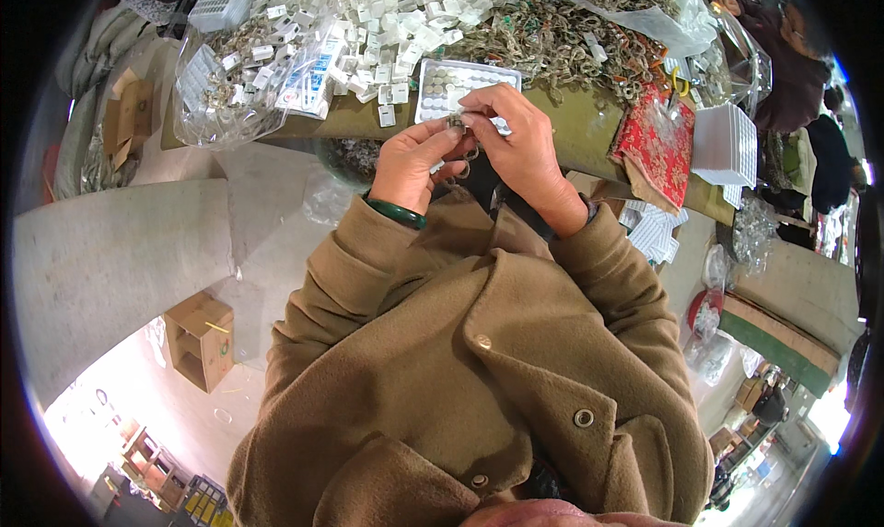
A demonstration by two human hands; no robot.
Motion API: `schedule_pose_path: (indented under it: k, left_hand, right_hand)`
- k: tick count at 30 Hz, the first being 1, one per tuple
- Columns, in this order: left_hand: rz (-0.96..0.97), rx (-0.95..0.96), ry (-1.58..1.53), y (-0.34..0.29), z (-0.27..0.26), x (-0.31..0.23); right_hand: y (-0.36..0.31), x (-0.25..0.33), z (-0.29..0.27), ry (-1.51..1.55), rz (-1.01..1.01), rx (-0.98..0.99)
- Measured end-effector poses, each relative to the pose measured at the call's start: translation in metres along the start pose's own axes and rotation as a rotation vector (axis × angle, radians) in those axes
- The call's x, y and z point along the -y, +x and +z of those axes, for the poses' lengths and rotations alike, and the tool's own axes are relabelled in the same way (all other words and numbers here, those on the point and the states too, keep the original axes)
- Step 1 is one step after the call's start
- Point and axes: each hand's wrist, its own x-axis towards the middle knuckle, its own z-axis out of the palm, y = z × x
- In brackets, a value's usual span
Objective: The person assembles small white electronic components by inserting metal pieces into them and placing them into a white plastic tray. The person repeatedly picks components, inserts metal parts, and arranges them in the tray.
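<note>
My left hand (412,159), with a dark green bangle at the wrist, is closed with thumb and fingers on a small brownish bracelet-like piece (466,170). My right hand (520,140) meets it there, thumb and forefinger pinching the same piece near its upper end. Part of the piece loops down between the hands; the fingers hide the rest. Just beyond them lies a white tray (429,104) with rows of round hollows, and the right hand covers part of it. A heap of small white plastic pieces (396,32) lies behind the tray.
A large pile of similar brownish loops (539,44) spreads at the back right. To the left sits a clear plastic bag (207,122). A red patterned cloth (656,145) and a stack of white trays (726,145) are at the table's right edge. A cardboard box (216,352) stands lower left.
</note>
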Motion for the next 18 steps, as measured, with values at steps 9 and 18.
schedule_pose_path:
  k: [9,18]
  left_hand:
    - [0.034,-0.002,-0.033,0.004,0.002,0.009]
    - [0.256,-0.044,0.092,0.005,0.008,0.02]
  right_hand:
    - [-0.002,-0.005,-0.003,-0.29,-0.335,-0.006]
    - [-0.001,-0.003,-0.012,0.114,0.197,0.05]
